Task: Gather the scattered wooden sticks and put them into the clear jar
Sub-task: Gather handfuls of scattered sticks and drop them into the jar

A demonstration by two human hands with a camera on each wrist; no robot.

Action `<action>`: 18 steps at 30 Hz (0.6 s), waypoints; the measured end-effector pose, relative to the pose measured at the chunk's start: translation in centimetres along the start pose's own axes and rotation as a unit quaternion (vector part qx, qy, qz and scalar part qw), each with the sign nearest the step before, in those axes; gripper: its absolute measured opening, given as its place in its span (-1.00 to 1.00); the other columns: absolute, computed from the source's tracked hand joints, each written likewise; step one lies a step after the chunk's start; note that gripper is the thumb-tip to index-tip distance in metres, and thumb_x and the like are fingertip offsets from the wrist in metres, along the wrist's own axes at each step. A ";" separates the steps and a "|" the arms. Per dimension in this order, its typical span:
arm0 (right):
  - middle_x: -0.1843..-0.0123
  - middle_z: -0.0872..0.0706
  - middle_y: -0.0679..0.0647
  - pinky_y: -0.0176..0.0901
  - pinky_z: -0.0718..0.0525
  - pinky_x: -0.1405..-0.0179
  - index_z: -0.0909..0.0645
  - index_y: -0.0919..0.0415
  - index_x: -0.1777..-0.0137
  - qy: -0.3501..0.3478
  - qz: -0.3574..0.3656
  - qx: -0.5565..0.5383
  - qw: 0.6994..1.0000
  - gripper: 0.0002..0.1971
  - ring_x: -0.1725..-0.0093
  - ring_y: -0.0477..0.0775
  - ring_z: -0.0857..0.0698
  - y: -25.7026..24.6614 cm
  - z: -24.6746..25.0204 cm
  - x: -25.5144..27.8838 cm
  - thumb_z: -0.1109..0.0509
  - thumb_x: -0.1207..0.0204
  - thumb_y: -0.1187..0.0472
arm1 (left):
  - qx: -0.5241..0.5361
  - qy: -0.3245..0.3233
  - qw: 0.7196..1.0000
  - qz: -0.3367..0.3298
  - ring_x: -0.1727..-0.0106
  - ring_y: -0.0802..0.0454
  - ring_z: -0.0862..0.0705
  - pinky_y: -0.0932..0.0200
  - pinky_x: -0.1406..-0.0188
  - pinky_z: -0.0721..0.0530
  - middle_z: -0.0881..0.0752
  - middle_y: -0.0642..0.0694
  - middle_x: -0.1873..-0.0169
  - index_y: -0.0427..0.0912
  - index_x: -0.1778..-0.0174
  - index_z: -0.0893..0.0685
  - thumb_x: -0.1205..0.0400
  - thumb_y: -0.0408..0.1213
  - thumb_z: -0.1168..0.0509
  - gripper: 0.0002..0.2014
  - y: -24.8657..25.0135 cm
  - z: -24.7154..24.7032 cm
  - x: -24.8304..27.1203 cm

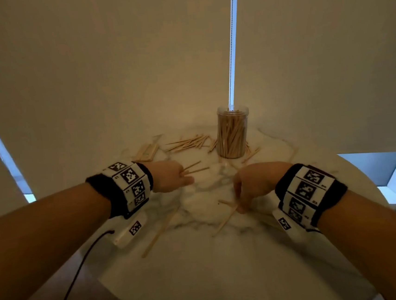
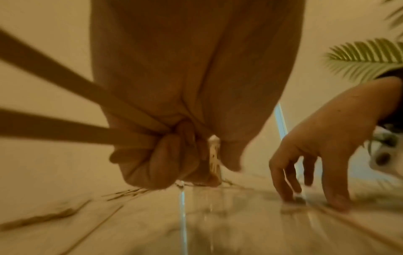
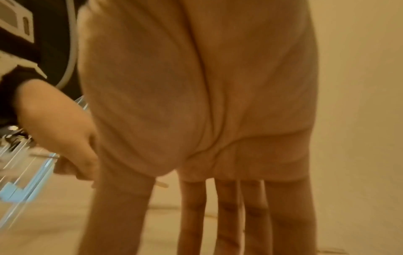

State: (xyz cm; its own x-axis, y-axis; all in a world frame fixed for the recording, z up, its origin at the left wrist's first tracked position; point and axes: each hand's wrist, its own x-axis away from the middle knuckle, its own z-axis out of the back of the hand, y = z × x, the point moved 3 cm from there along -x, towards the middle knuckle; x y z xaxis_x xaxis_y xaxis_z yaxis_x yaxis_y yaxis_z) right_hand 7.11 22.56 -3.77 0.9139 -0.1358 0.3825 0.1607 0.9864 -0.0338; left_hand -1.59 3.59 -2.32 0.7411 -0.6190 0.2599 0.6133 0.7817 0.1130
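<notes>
The clear jar [image 1: 233, 133] stands upright at the back of the round marble table [image 1: 203, 270], packed with wooden sticks. My left hand [image 1: 182, 176] is fisted around two sticks [image 1: 195, 168], whose long ends run out to the left in the left wrist view [image 2: 65, 107]. My right hand [image 1: 242, 203] points its straight fingers [image 3: 231, 215] down at the tabletop, fingertips on loose sticks [image 1: 225, 219]. Another long stick [image 1: 161, 228] lies between my arms. A scattered pile of sticks [image 1: 189, 143] lies left of the jar, and the jar [image 2: 213, 155] shows small past my left fist.
Flat wooden pieces [image 1: 147, 152] lie at the back left. More sticks [image 1: 250, 155] lie right of the jar. A beaded blind cord [image 1: 232, 49] hangs behind the jar. A black cable [image 1: 78, 270] trails off the table's left edge. Plant fronds [image 2: 366, 57] show at the right.
</notes>
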 end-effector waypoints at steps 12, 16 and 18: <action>0.41 -0.53 0.04 -0.10 -0.59 0.21 -0.55 0.24 0.37 0.028 -0.008 0.143 0.989 -0.73 0.40 0.05 -0.53 -1.3 0.7 -1.1 -0.45 -0.53 0.20 | -0.059 -0.078 0.994 -0.044 0.21 0.06 -0.63 0.06 0.06 -0.68 -0.71 0.03 0.23 -0.11 0.03 -0.77 -0.61 -0.12 -0.45 -0.85 -0.1 -2.8 -0.6; 0.44 -0.49 0.00 -0.22 -0.49 0.41 -0.39 0.13 0.46 0.050 -0.006 0.146 0.988 -0.58 0.48 -0.05 -0.43 -0.7 0.4 -1.4 -0.31 -0.65 0.11 | -0.044 -0.003 0.998 -0.050 0.11 -0.05 -0.64 0.07 0.10 -0.63 -0.71 -0.09 0.08 -0.17 -0.04 -0.61 -0.74 -0.01 -0.20 -0.73 0.2 -3.2 -1.3; 0.47 -0.56 0.01 -0.12 -0.61 0.29 -0.49 0.13 0.47 0.057 -0.001 0.108 0.992 -0.59 0.48 -0.02 -0.51 0.2 0.8 -1.5 -0.31 -0.63 0.08 | 0.079 0.033 0.995 -0.044 0.07 -0.06 -0.66 0.06 0.09 -0.61 -0.73 -0.10 0.02 -0.20 -0.12 -0.53 -0.80 -0.05 -0.07 -0.72 -0.1 -2.7 -1.7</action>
State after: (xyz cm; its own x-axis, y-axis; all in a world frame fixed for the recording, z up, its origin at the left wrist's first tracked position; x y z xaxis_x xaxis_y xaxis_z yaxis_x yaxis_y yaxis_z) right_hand 5.49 23.05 -3.61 0.9518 -0.1356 0.2751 0.0903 0.9811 0.1714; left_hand -2.18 4.36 -5.33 0.7063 -0.6847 0.1794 0.6296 0.7236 0.2828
